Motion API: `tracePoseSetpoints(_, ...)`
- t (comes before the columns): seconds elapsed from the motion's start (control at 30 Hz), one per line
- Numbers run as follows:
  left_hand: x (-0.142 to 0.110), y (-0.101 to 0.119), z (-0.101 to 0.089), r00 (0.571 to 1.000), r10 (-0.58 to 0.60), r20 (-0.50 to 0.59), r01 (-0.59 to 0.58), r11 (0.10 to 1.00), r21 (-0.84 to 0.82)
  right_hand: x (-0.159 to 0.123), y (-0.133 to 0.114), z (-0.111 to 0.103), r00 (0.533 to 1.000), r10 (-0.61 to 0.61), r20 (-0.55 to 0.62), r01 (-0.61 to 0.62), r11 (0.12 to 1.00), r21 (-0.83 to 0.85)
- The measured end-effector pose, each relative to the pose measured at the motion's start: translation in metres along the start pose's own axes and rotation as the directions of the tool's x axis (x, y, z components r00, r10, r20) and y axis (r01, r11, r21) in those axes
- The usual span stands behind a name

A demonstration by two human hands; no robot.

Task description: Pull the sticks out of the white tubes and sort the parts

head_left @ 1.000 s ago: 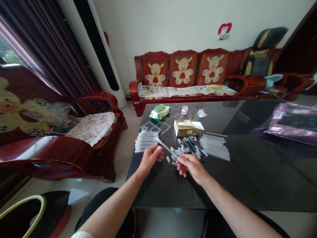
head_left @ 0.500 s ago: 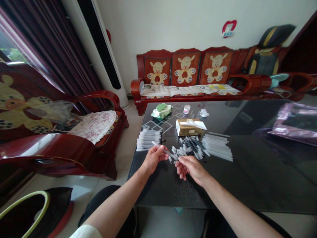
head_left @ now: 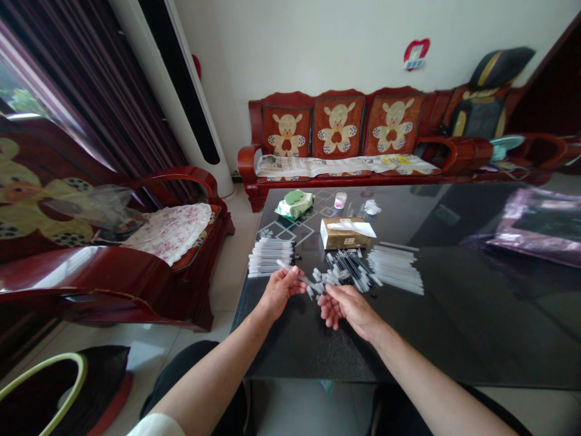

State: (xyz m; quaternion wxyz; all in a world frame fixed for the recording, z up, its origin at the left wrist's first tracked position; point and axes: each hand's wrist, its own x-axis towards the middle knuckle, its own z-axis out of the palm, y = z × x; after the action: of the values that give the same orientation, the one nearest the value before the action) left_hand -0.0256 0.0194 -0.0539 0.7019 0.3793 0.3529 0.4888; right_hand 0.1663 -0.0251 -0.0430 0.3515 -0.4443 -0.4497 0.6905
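Note:
Pinched in my left hand (head_left: 280,293) is a slim translucent pen (head_left: 285,265), slanting down to the right. Its lower end reaches the fingertips of my right hand (head_left: 348,306). That hand's thumb and forefinger are closed at the pen's end, and whatever small piece they hold is hidden; its other fingers curl below. Just beyond both hands lies a heap of small frosted pen caps (head_left: 334,275). Dark pen refills (head_left: 351,264) lie behind and right of the caps. A row of capped pens (head_left: 271,257) is at the left, and clear pen barrels (head_left: 394,269) lie at the right.
Behind the refills stands a gold tissue box (head_left: 345,241). Farther back on the black table (head_left: 454,327) are a green wipes pack (head_left: 295,207), a small cup (head_left: 340,200) and crumpled tissue (head_left: 372,208). A purple plastic-wrapped package (head_left: 535,227) lies far right.
The view has shifted very slightly. Both hands keep nearly the same pose at the pen, and the piles on the table look unchanged.

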Motion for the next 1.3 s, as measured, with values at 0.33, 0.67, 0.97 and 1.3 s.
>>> tracePoseSetpoints(0.33, -0.0004, 0.0011, 0.001, 1.0, -0.008, -0.017, 0.008, 1.0, 0.006, 0.0015, 0.002, -0.0023, 0.998, -0.014, -0.054, 0.013, 1.0, -0.017)
tracePoseSetpoints(0.67, -0.0007, 0.0006, 0.002, 1.0, -0.01, -0.008, 0.01, 1.0, 0.011, 0.002, 0.0019, -0.0038, 0.996, -0.017, -0.083, 0.014, 0.999, -0.029)
tracePoseSetpoints(0.97, -0.0011, 0.0014, 0.002, 1.0, -0.003, 0.0, 0.003, 1.0, 0.016, 0.0016, 0.0028, -0.0032, 0.997, -0.023, -0.076, 0.022, 1.0, -0.019)
tracePoseSetpoints(1.3, -0.0013, 0.0014, 0.0038, 1.0, -0.011, -0.01, 0.011, 1.0, 0.013, 0.0003, 0.002, -0.0024, 0.998, -0.017, -0.064, 0.017, 1.0, -0.008)
